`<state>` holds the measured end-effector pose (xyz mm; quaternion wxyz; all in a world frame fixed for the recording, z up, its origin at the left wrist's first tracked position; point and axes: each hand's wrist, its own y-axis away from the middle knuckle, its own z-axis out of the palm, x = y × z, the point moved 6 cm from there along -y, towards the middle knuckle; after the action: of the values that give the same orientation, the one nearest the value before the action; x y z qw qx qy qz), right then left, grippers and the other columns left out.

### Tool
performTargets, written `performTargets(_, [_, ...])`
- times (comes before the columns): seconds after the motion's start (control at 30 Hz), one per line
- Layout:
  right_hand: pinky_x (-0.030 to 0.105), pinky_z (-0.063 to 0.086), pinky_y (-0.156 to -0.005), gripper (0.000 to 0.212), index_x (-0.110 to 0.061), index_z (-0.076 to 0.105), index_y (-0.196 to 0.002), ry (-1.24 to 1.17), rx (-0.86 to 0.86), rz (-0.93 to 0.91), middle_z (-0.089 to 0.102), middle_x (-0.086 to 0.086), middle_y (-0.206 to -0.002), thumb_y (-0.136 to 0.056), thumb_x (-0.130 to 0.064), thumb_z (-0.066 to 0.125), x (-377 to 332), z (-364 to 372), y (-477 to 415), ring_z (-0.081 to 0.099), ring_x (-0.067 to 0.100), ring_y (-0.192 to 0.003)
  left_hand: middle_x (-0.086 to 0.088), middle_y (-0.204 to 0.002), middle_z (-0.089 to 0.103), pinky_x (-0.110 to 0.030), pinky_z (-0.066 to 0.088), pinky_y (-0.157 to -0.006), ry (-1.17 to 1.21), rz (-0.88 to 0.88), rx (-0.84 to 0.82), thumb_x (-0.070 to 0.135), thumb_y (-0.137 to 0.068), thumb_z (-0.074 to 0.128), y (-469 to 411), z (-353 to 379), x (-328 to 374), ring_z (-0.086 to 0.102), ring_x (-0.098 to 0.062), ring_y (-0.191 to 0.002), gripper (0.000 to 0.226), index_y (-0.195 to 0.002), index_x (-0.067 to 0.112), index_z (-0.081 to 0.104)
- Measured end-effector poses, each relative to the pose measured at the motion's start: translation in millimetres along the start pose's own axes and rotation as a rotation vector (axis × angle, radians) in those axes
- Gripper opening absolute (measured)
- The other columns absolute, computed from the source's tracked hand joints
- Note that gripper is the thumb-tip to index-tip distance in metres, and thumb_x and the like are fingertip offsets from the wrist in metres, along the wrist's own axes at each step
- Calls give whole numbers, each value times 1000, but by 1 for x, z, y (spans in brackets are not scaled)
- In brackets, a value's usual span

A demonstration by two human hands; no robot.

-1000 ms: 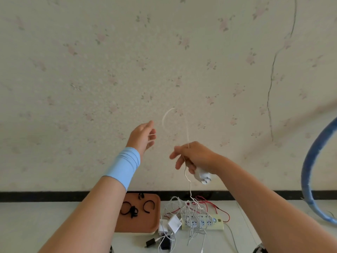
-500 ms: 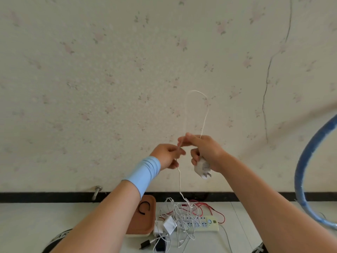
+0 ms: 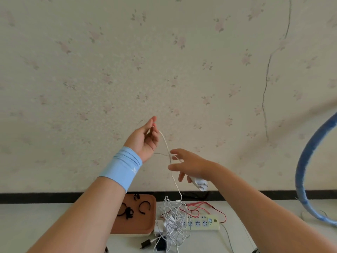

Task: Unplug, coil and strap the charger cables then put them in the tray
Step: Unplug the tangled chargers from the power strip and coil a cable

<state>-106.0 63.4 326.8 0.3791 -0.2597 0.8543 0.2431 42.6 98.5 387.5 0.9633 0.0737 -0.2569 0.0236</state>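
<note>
The right hand (image 3: 191, 165) curls its lower fingers round the white plastic charger plug (image 3: 199, 183); its index finger and thumb are extended. Up and left of this grip, the left hand (image 3: 144, 141), with a light-blue fabric wristband (image 3: 122, 167), pinches the thin white charger cable (image 3: 165, 141) between its fingertips. The cable runs from that pinch down past the right hand into a tangle of white cables (image 3: 173, 216) on the table below both grips. Left of the tangle lies the brown rectangular tray (image 3: 144, 224) holding black straps (image 3: 128, 212); right of it lies a pale-yellow power strip (image 3: 200, 222).
</note>
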Motion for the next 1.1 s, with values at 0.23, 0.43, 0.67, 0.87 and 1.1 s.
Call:
performTargets(0.23, [25, 44, -45, 34, -9, 70, -101, -19, 120, 118, 78, 5, -84, -104, -37, 50, 1, -12, -5, 65, 18, -62, -3, -77, 61, -16, 53, -51, -90, 197, 154, 12, -97, 58, -8, -18, 15, 60, -8, -62, 10, -94, 6, 65])
performTargets(0.43, [27, 44, -47, 42, -20, 46, -139, -398, 535, 45, 73, 4, -67, -101, -27, 60, 6, -54, -1, 52, 19, -43, -20, -99, 69, -37, 62, -67, -635, -19, 213, 3, -98, 51, -6, -30, -19, 71, -32, -74, 19, -111, -9, 59])
performTargets(0.67, [29, 48, -52, 37, -19, 52, -138, -582, 475, -164, 73, 4, -75, -102, -25, 58, -28, -54, 11, 51, 18, -44, -1, -123, 63, -28, 59, -72, -1418, -227, -111, 19, -96, 54, -5, -22, -78, 75, -17, -83, 35, -131, 18, 56])
performTargets(0.87, [32, 51, -53, 66, -28, 25, -148, -576, 561, -52, 77, -1, -93, -97, -34, 66, -17, -62, 12, 55, 18, -45, -10, -85, 71, -27, 55, -64, -1441, -26, 1, 13, -99, 51, -20, -16, -71, 64, -20, -65, 20, -97, 6, 69])
performTargets(1.1, [29, 46, -46, 24, -2, 63, -117, -436, 281, 160, 77, 10, -102, -102, -18, 53, 4, -37, 4, 71, 24, -64, -4, -75, 65, -19, 51, -57, -764, 223, 87, 15, -103, 47, -22, -6, -32, 60, -13, -60, 23, -98, 8, 68])
